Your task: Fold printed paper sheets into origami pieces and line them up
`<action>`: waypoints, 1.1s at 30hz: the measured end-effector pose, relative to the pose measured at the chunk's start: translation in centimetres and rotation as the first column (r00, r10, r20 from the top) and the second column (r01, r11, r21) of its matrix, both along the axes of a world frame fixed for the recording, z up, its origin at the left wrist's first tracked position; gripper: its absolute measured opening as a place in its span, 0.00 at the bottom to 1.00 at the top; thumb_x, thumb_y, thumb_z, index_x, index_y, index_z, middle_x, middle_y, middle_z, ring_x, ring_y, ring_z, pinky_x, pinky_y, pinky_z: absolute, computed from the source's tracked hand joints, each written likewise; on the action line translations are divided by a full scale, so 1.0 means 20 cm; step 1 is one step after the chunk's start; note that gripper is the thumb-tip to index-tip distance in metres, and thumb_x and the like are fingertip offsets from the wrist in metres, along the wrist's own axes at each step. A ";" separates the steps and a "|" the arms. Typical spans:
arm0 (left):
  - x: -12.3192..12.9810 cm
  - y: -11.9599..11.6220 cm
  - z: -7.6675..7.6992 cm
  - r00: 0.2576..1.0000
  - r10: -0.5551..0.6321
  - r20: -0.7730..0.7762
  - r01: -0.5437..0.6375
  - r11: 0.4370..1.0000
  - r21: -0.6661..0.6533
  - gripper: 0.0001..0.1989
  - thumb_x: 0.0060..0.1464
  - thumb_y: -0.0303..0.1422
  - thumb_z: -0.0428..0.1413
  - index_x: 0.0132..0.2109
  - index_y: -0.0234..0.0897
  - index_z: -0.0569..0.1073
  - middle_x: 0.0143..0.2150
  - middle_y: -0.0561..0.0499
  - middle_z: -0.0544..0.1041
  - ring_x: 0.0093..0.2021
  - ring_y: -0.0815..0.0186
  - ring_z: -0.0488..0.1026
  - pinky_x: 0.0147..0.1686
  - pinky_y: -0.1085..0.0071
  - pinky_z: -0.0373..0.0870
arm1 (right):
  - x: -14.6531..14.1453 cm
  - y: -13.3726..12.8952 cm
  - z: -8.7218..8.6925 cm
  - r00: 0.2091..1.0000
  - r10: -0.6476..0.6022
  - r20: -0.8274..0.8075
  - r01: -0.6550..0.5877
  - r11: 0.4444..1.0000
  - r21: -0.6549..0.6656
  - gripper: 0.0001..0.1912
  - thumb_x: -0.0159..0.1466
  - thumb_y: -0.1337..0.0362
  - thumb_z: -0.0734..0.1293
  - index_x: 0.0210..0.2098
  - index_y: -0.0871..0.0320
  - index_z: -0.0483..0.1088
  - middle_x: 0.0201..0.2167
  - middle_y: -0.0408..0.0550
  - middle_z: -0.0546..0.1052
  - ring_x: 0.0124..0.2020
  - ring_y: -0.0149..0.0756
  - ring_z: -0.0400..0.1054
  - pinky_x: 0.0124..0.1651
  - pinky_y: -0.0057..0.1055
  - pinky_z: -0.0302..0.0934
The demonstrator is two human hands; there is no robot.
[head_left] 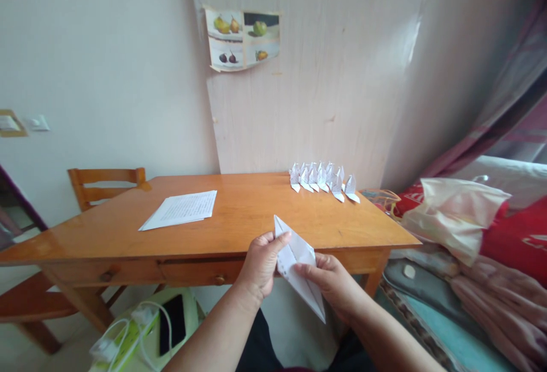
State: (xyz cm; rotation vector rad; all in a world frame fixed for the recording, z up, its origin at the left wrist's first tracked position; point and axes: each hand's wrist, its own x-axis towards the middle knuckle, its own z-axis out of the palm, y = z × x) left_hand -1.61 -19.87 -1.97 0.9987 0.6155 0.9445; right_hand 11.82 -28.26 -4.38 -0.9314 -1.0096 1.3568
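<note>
The wooden table (245, 212) spreads just beyond the fingers, with a left drawer (81, 274) and a right drawer (192, 273) in its front; what lies inside either cannot be seen. Well off to the right of the fingers sits a pale plastic bag (457, 212), its contents hidden, against red bags (521, 241). Beyond the fingers to the left, a stack of printed sheets (183, 209) lies flat on the tabletop. The folded paper (296, 241), a long pointed diamond, is held off the table at its near edge, between the left hand (260, 261) and the right hand (331, 281). Both grips are narrow: the left thumb presses the face near the upper point, the right thumb presses lower down by the right edge, with fingers curled around the sides. It looks very light, stiffer where the layers overlap, and probably easy to crease or tear at the thin tips — the thick middle and side edges seem the safest hold. Farther beyond the fingers, slightly right, stands a cluster of small folded paper figures (322, 176), likely light enough to topple at a brush, so a gentle pinch low down would suit them.
</note>
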 end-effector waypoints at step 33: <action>-0.07 0.10 0.01 0.963 0.267 -0.031 -0.249 0.932 0.263 0.15 0.50 0.41 0.66 0.41 0.35 0.78 0.36 0.49 0.78 0.36 0.68 0.73 0.38 0.73 0.68 | 0.11 0.01 0.04 0.847 -0.341 0.407 0.306 0.940 0.152 0.14 0.62 0.52 0.68 0.31 0.57 0.71 0.23 0.41 0.71 0.25 0.32 0.61 0.29 0.29 0.53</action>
